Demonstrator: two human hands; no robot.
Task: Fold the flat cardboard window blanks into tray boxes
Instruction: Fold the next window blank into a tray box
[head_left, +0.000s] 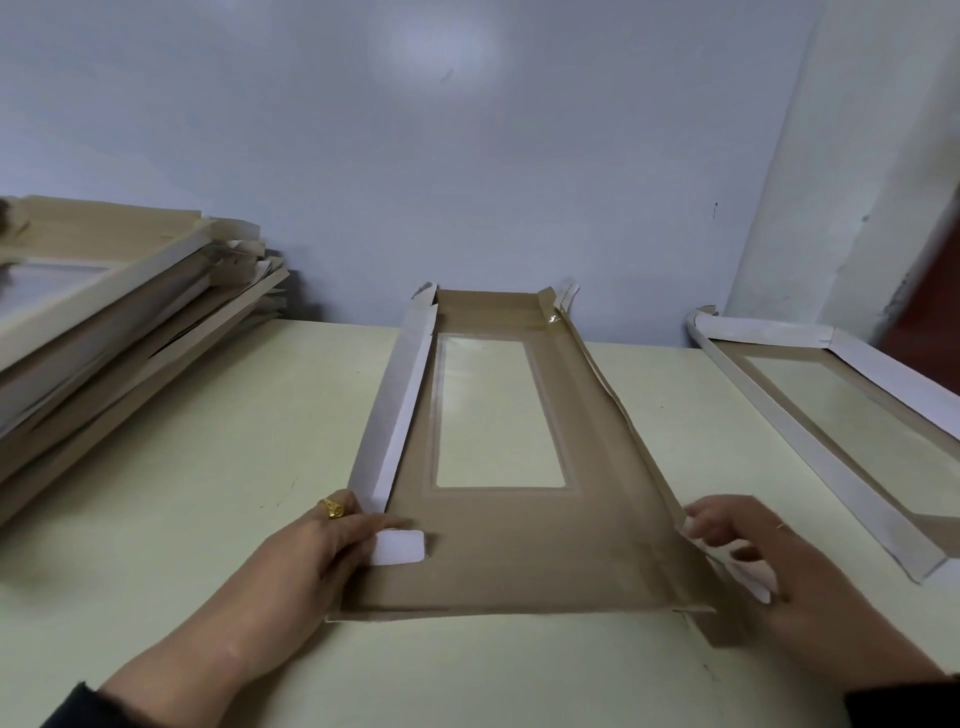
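Gripping blank (519, 545) side flaps: left hand (322, 551), right hand (753, 551); fingers pinching edges.

A pale cream table (208, 415) meets a bluish-white wall (467, 156), with perhaps a reddish door (935, 291) at right.
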